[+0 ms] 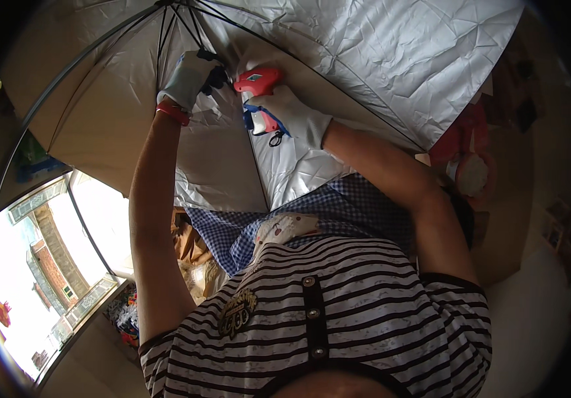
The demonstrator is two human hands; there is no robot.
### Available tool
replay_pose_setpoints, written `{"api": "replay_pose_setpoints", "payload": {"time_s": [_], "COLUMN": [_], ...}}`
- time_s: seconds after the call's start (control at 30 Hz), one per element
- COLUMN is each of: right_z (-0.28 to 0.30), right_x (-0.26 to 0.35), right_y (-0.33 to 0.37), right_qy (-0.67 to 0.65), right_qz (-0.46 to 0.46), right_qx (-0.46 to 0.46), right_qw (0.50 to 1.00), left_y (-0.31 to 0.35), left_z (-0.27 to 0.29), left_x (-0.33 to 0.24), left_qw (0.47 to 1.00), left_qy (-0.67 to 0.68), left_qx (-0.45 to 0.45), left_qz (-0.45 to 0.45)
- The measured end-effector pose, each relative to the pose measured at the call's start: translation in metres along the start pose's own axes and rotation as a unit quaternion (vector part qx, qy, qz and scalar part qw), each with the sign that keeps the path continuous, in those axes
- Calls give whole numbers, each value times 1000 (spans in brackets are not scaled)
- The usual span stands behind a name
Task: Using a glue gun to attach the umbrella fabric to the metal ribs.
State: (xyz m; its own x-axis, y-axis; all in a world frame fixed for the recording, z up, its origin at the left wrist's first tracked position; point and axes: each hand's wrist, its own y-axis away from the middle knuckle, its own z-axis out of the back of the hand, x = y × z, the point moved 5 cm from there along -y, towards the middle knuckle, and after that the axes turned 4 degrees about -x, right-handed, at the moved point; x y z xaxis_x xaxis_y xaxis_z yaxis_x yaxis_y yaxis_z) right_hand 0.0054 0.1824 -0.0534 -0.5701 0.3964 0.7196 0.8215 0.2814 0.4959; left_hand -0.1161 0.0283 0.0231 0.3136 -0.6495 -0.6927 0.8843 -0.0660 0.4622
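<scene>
An open umbrella (338,99) with a silvery inner lining and dark ribs spreads before me and over my lap. My left hand (192,76), in a white glove with dark blue fingers, is curled against the lining beside the ribs. Whatever its fingers grip there is hidden. My right hand (292,116), gloved in white and blue, is wrapped round a red, pistol-shaped hand tool (259,80) with a pale lower part. A small dark loop (276,138) hangs below its grip. The tool's head points toward my left hand, a small gap apart from it.
A blue checked cloth (225,229) lies across my lap under the umbrella's edge. Brown crumpled material (191,242) lies beside it. A bright window (66,252) is at the left. A round pale item with a pink rim (471,175) stands at the right.
</scene>
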Motion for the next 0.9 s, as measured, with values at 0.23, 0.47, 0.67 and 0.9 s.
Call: {"api": "replay_pose_setpoints", "payload": {"time_s": [0.23,0.47,0.67,0.9], "right_z": [12,15,6,0], "right_x": [8,3,-1,-4], "right_y": [-9,-18,-19,-7], "right_qy": [71,38,-57,-117], "right_qz": [20,-18,-105,-163], "right_qx": [-7,36,80,126], "right_qw": [997,998,990,972], "left_y": [5,7,5,16], "left_z": [-5,4,3,7], "left_x": [-4,-4,-5,-12], "left_qw": [999,999,998,992], "left_qy": [26,41,47,58], "left_qx": [13,0,25,75], "left_qz": [-40,5,-37,-78]}}
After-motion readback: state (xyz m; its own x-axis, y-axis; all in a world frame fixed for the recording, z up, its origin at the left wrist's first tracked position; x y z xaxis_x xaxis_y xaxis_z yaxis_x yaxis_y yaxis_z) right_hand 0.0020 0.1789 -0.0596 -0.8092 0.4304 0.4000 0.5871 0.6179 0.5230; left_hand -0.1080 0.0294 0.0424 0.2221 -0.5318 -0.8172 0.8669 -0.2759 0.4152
